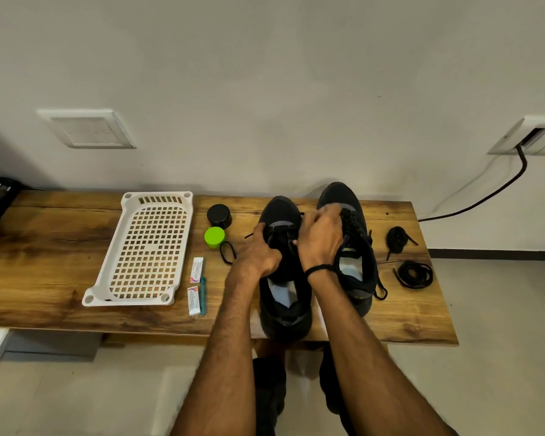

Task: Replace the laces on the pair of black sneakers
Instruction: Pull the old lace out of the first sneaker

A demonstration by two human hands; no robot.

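A pale wall backs a long wooden surface (pixel 60 247), which I read from the left. First comes a white slotted tray (pixel 145 247). Past it a black round lid (pixel 219 214) sits against a green cap (pixel 214 236). Two small packets (pixel 197 270) and what looks like a teal pen (pixel 203 294) lie just beside the tray. A loose lace end (pixel 227 251) loops out near the green cap.

Next is the left sneaker (pixel 283 297), toe to the wall, its heel at the near edge and seemingly a little over it. My left hand (pixel 260 251) has its grip closed round that sneaker's side by the eyelets, thumb up. My right hand (pixel 320 239) is bunched over the lacing between the two shoes. Its fingers are blurred, so I cannot tell whether its grip holds a lace or nothing. The right sneaker (pixel 356 269) stands just beside, laced, one end trailing by its heel. Further right lie two coiled lace bundles (pixel 414 273).

I judge the lace to be soft, thin and limp. It will likely snag in the eyelets, so I would pinch it close to the stiff tip. The shoe looks light with a yielding upper, so I would steady it by its side wall. Bare wood shows left of the tray and beyond the bundles. I would watch the near edge under the heel, and the cap and lid close to my left wrist.
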